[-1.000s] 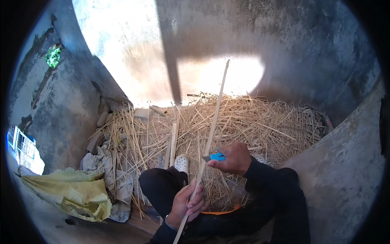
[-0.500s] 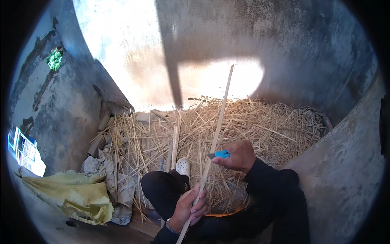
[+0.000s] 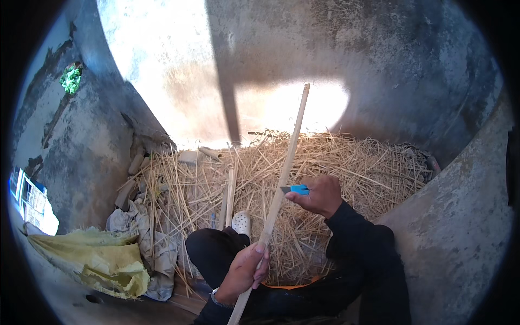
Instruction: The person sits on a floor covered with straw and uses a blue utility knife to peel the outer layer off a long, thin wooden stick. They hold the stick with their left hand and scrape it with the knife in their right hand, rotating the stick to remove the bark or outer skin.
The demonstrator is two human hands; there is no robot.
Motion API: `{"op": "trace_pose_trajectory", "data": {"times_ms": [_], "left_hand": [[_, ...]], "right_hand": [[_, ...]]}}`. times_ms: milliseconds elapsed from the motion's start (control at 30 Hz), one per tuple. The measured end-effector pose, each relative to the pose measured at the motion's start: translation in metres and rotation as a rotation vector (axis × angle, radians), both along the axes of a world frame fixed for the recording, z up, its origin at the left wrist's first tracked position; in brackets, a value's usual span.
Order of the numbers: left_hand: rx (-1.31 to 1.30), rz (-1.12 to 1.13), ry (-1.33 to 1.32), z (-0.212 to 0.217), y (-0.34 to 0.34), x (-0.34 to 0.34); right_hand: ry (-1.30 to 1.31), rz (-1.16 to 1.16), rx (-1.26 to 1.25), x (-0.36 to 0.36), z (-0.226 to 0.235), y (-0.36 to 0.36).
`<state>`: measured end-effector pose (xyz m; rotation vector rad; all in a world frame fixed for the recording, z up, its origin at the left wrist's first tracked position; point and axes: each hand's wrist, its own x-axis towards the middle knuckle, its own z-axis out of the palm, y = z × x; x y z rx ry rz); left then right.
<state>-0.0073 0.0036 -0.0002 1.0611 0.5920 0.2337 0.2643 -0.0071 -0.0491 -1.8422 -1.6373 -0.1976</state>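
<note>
Long, pale, straight bamboo stick, judged light and stiff (best gripped low): clenched in left hand; right hand pinching small blue-handled knife against it.

Around the straw pile we find little room: concrete walls curve behind and right of it, sacks crowd its left, our bent leg blocks its near edge.
</note>
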Motion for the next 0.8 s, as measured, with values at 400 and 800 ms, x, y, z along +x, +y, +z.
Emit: {"op": "trace_pose_trajectory", "data": {"times_ms": [400,800], "left_hand": [[-0.087,-0.024,-0.043,0.0,-0.002,-0.002],[0.001,-0.029,0.0,0.0,0.0,-0.007]], "right_hand": [[0.197,-0.072,-0.108,0.016,0.002,-0.002],[0.198,0.073,-0.032,-0.016,-0.002,-0.003]]}}
